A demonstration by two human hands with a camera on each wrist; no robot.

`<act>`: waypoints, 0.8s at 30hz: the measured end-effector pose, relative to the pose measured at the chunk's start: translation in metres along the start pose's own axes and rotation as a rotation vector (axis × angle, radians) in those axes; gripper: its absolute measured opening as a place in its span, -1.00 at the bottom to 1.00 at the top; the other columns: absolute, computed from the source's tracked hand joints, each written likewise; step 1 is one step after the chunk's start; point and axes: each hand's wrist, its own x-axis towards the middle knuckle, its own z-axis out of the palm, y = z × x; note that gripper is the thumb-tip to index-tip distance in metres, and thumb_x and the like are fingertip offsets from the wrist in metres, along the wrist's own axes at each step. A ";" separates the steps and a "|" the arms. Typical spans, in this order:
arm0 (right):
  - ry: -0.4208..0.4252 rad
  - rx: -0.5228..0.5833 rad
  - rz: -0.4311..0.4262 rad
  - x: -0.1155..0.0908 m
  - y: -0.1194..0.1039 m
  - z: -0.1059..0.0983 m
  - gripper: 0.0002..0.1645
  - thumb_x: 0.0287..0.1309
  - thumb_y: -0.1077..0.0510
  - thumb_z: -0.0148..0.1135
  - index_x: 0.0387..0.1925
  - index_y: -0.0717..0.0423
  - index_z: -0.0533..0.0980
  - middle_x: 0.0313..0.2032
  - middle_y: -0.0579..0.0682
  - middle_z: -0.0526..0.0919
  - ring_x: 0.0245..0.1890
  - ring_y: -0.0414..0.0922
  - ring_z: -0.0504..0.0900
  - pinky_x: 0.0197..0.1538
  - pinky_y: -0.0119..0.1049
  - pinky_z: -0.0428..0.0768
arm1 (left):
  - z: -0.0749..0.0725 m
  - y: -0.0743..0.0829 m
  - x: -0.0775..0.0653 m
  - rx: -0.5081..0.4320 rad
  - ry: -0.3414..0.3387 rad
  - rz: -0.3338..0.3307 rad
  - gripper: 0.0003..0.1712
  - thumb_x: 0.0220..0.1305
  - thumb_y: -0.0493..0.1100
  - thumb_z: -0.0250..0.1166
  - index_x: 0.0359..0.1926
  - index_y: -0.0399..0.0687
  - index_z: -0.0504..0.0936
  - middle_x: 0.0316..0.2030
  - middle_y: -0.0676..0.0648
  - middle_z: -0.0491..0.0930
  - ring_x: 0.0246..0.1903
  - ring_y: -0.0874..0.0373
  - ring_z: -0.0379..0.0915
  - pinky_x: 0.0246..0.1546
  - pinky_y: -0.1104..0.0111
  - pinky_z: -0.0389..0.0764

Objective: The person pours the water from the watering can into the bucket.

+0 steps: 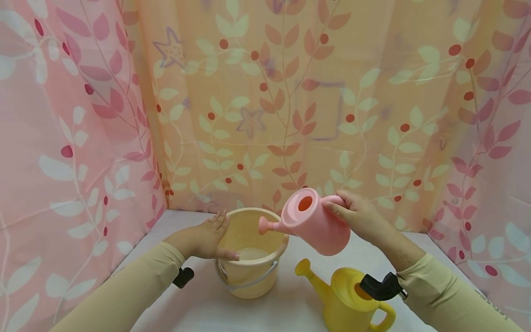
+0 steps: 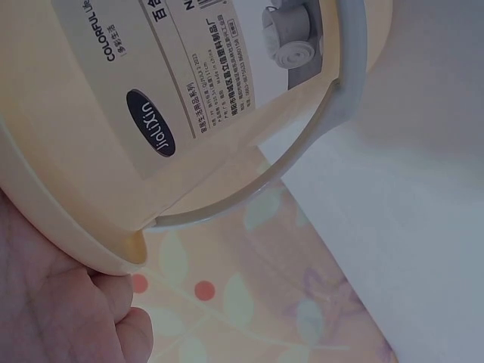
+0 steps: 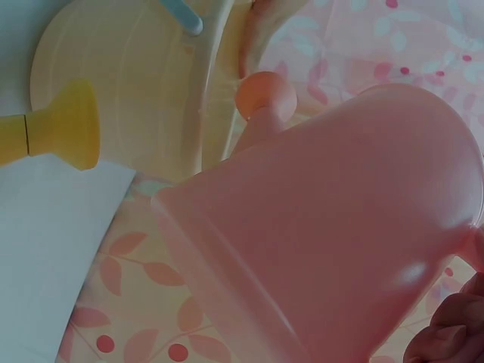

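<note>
My right hand [image 1: 360, 216] grips the handle of a pink watering can [image 1: 321, 230], with the thumb laid over the top of the handle. The can is tilted, its spout pointing left and its round rose [image 3: 266, 96] over the near right part of a cream bucket [image 1: 252, 281]. On the bucket's left rim rests my left hand [image 1: 209, 237], fingers fairly straight and thumb along the near edge. A little clear liquid shows at the bottom of the bucket. The left wrist view shows the bucket's printed label [image 2: 189, 76] and its grey handle [image 2: 249, 193] hanging down.
A yellow watering can [image 1: 346, 299] stands on the white table [image 1: 186, 309] below my right forearm, its spout toward the bucket. Leaf-patterned curtains [image 1: 290, 92] enclose the table at the back and both sides.
</note>
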 end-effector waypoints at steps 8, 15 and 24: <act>-0.001 -0.002 -0.014 0.000 0.000 -0.001 -0.65 0.17 -0.12 0.13 -0.43 0.08 0.41 -0.57 0.00 0.47 -0.40 -0.02 0.44 -0.38 -0.25 0.50 | 0.000 0.001 -0.001 -0.006 -0.008 -0.012 0.32 -0.06 0.58 0.00 0.35 -0.42 -0.05 0.36 -0.39 -0.24 0.37 -0.16 -0.33 0.30 0.03 -0.06; -0.005 -0.009 -0.022 0.000 -0.001 -0.001 -0.64 0.17 -0.13 0.13 -0.44 0.09 0.41 -0.57 -0.01 0.47 -0.40 -0.04 0.44 -0.39 -0.25 0.50 | 0.000 0.001 0.000 -0.006 -0.011 -0.014 0.31 -0.06 0.58 0.00 0.35 -0.42 -0.05 0.36 -0.38 -0.23 0.37 -0.15 -0.34 0.30 0.03 -0.06; -0.006 -0.009 -0.032 0.000 -0.001 -0.001 -0.66 0.18 -0.09 0.13 -0.42 0.11 0.42 -0.57 -0.01 0.47 -0.41 -0.05 0.44 -0.39 -0.26 0.50 | -0.001 0.002 -0.001 0.000 -0.018 -0.013 0.31 -0.06 0.59 -0.02 0.35 -0.42 -0.05 0.37 -0.38 -0.23 0.37 -0.15 -0.34 0.30 0.03 -0.06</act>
